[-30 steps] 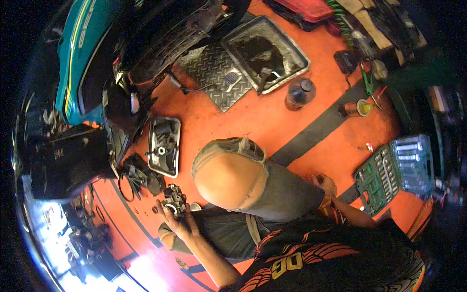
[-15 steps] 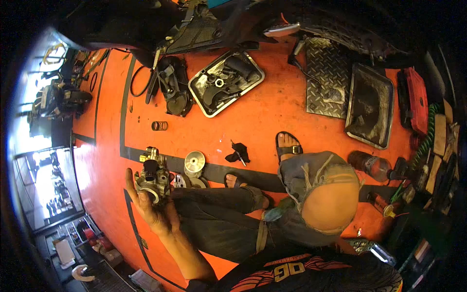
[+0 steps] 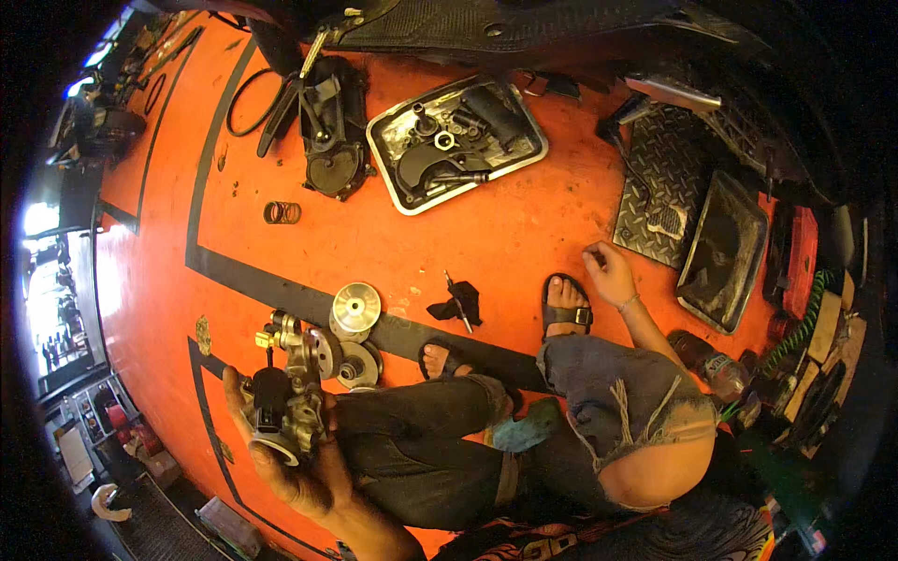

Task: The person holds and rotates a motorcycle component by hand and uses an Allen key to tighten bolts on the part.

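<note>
Well, our left hand (image 3: 313,488) is cupped around a lumpy metal engine part (image 3: 301,379) and grips it, with the thumb on the near end. We hold it up over the orange floor (image 3: 468,245), just beside our left leg. Our right hand (image 3: 613,273) is low, with its fingers bent, near our sandal (image 3: 580,316) and just beside the left corner of the bumpy metal plate (image 3: 669,154). We cannot tell if that hand grips anything.

Just past the engine part we see a shiny round disc (image 3: 357,307), with two more round parts close to it. A coil spring (image 3: 282,213) lies on the floor, to the left of the near corner of the silver-edged tray (image 3: 405,209). In that tray we see dark parts, with a little silver ring (image 3: 444,140) near the middle. A dark tray (image 3: 725,252) lies along the plate's right edge.
</note>
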Action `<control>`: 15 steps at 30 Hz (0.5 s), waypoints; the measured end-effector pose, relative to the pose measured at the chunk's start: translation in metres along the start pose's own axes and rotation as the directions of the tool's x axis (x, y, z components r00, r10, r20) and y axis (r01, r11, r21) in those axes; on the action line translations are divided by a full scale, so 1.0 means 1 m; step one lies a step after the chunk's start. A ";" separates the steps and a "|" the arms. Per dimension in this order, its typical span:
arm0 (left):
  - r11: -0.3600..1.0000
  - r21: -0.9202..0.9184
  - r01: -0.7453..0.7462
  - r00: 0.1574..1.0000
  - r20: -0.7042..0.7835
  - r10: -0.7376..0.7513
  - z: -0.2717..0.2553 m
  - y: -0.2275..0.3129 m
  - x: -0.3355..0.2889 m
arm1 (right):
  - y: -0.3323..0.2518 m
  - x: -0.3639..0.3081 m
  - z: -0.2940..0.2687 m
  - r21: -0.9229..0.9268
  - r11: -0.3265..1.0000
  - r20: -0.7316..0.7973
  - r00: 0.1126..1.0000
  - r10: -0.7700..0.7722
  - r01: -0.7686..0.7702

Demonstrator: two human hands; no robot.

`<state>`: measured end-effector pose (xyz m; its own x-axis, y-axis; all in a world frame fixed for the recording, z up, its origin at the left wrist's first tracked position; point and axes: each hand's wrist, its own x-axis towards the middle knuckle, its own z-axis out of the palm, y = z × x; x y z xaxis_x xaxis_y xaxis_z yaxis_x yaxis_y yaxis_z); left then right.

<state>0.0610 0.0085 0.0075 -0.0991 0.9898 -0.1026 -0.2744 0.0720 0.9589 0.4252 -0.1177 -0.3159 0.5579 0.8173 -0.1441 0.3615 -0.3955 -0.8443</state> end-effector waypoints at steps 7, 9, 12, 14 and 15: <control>0.930 -0.319 0.183 0.972 0.198 -0.123 -0.019 0.004 0.005 | -0.057 0.098 0.049 -0.303 0.872 0.288 0.909 -0.301 0.385; 0.932 -0.310 0.188 0.976 0.165 -0.142 -0.020 0.002 0.011 | -0.068 0.123 0.062 -0.328 0.814 0.360 0.860 -0.361 0.479; 0.937 -0.286 0.200 0.978 0.121 -0.172 -0.022 0.005 0.013 | -0.084 0.153 0.083 -0.451 0.698 0.391 0.826 -0.406 0.557; 0.943 -0.260 0.209 0.977 0.086 -0.193 -0.021 0.005 0.017 | -0.090 0.169 0.098 -0.469 0.659 0.395 0.807 -0.439 0.588; 0.945 -0.246 0.215 0.977 0.072 -0.203 -0.021 0.004 0.020 | -0.093 0.175 0.104 -0.493 0.622 0.383 0.793 -0.473 0.609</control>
<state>0.0378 0.0257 0.0040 0.0273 0.9608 -0.2760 -0.5158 0.2501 0.8194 0.4120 0.1060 -0.3161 -0.0142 0.9960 0.0879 0.9324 0.0449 -0.3586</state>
